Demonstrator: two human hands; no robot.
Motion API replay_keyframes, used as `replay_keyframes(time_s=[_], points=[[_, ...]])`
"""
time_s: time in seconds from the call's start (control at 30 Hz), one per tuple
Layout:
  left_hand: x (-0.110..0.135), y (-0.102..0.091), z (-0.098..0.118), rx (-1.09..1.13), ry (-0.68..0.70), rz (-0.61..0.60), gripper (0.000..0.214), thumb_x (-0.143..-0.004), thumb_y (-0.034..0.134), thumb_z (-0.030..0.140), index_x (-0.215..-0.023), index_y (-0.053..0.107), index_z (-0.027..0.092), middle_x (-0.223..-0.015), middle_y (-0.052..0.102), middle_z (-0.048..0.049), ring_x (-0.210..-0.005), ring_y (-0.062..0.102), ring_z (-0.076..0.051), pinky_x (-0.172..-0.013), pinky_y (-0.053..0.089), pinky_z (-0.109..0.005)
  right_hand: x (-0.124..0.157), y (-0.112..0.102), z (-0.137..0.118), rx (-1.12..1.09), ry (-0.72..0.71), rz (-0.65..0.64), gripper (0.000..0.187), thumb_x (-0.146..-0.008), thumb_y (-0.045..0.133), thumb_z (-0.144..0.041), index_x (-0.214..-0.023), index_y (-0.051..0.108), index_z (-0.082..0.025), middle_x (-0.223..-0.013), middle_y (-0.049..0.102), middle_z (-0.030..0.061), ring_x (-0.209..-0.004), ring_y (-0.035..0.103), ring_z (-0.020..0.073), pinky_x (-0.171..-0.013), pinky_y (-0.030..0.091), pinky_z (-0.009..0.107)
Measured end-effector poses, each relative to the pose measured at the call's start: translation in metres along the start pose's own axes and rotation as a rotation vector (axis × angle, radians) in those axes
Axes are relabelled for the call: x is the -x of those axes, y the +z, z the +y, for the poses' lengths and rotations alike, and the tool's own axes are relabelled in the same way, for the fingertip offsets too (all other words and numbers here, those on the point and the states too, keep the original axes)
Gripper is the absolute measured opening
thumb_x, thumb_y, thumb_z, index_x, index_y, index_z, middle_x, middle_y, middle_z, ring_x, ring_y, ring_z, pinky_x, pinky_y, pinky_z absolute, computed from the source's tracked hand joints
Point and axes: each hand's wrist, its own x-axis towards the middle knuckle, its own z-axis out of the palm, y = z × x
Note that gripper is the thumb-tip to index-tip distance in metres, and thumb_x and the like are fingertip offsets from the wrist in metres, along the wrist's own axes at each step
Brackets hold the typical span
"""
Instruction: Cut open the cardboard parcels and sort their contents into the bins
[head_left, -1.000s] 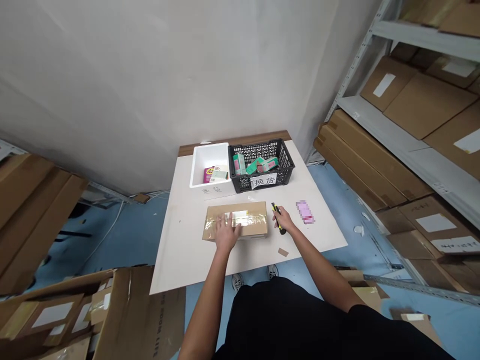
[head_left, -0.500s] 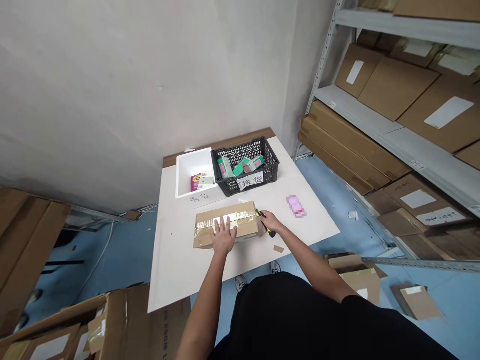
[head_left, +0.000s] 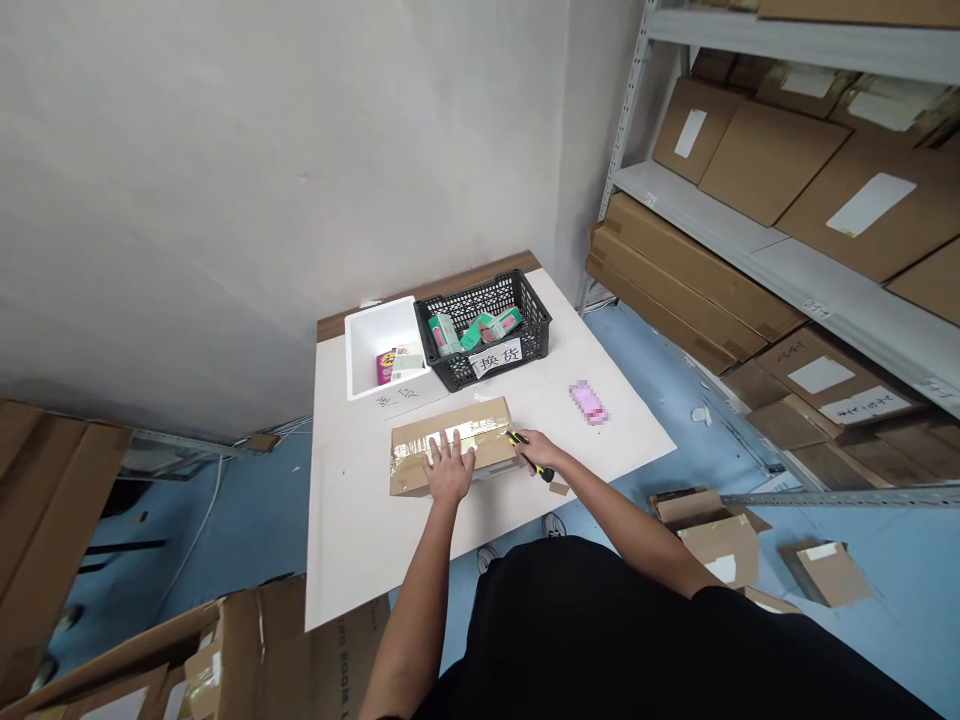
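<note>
A taped cardboard box [head_left: 420, 448] lies flat on the white table [head_left: 360, 520]. My left hand [head_left: 448, 468] rests open on top of it, fingers spread flat. My right hand [head_left: 538, 452] is closed round a yellow and black box cutter [head_left: 525, 455], whose tip touches the right end of the box at the tape seam.
Behind the box stand a white bin [head_left: 375, 345] and a black mesh basket [head_left: 517, 310] holding small green boxes. A pink item [head_left: 587, 402] and a cardboard scrap [head_left: 558, 488] lie on the table. Shelving with cartons [head_left: 765, 170] fills the right. Loose boxes [head_left: 712, 540] litter the blue floor.
My right hand with the cutter has moved left from beside the box to its right end. The left hand stays on the box. The view has shifted.
</note>
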Motion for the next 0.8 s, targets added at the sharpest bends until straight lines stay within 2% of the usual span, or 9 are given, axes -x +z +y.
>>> replay_keyframes(time_s=[0.07,0.17,0.27,0.4,0.53,0.7,0.8], points=[[0.001,0.0,0.0,0.004,0.001,0.002,0.072,-0.106,0.023,0.059,-0.169,0.024,0.025,-0.177,0.018,-0.0093,-0.163,0.011,-0.036,-0.129,0.016,-0.061,0.004,0.009,0.007,0.01,-0.001,0.027,0.003,-0.099,0.057,-0.023,-0.102,0.056,-0.021,-0.058,0.056,-0.0084,-0.037,0.057,0.0124,-0.042,0.044,0.02],[0.005,0.0,-0.001,0.011,0.005,0.02,0.072,-0.106,0.023,0.059,-0.169,0.024,0.025,-0.176,0.018,-0.0097,-0.163,0.012,-0.036,-0.129,0.017,-0.061,0.009,0.02,0.015,0.008,-0.006,0.138,0.008,-0.103,0.051,-0.021,-0.109,0.056,-0.021,-0.063,0.058,-0.0085,-0.038,0.059,0.0105,-0.043,0.043,0.018],[0.01,0.002,-0.001,0.021,0.007,0.039,0.071,-0.106,0.024,0.059,-0.169,0.024,0.026,-0.176,0.018,-0.0092,-0.163,0.012,-0.036,-0.129,0.018,-0.061,0.008,0.02,0.013,0.067,-0.007,0.221,0.012,-0.105,0.049,-0.024,-0.116,0.055,-0.022,-0.067,0.06,-0.0079,-0.039,0.06,0.0103,-0.045,0.044,0.018],[0.011,0.004,-0.001,0.026,0.001,0.046,0.07,-0.106,0.026,0.058,-0.169,0.024,0.027,-0.177,0.017,-0.008,-0.164,0.012,-0.035,-0.129,0.017,-0.06,0.001,0.01,-0.006,0.251,0.015,0.223,0.015,-0.105,0.054,-0.027,-0.118,0.058,-0.02,-0.071,0.065,-0.0039,-0.04,0.06,0.0114,-0.052,0.046,0.021],[0.008,0.006,0.0,0.022,0.001,0.043,0.07,-0.106,0.026,0.058,-0.168,0.025,0.025,-0.177,0.018,-0.0095,-0.163,0.012,-0.036,-0.129,0.016,-0.061,-0.003,0.006,-0.025,0.436,0.063,0.229,0.016,-0.102,0.056,-0.026,-0.115,0.061,-0.018,-0.083,0.072,0.0041,-0.037,0.058,0.0122,-0.05,0.045,0.025],[0.006,0.009,0.001,0.057,0.012,0.066,0.07,-0.106,0.029,0.057,-0.169,0.023,0.026,-0.176,0.021,-0.0095,-0.163,0.013,-0.036,-0.128,0.017,-0.063,0.003,0.017,-0.026,0.552,0.119,0.239,0.017,-0.098,0.059,-0.024,-0.113,0.064,-0.017,-0.096,0.075,0.0112,-0.042,0.064,0.0153,-0.052,0.047,0.028],[0.005,0.01,0.001,0.08,0.013,0.072,0.071,-0.105,0.03,0.056,-0.169,0.025,0.024,-0.176,0.02,-0.0107,-0.163,0.012,-0.037,-0.128,0.016,-0.063,0.009,0.028,-0.025,0.646,0.139,0.265,0.023,-0.093,0.065,-0.021,-0.115,0.064,-0.017,-0.097,0.076,0.0137,-0.058,0.073,0.0217,-0.06,0.051,0.029]])
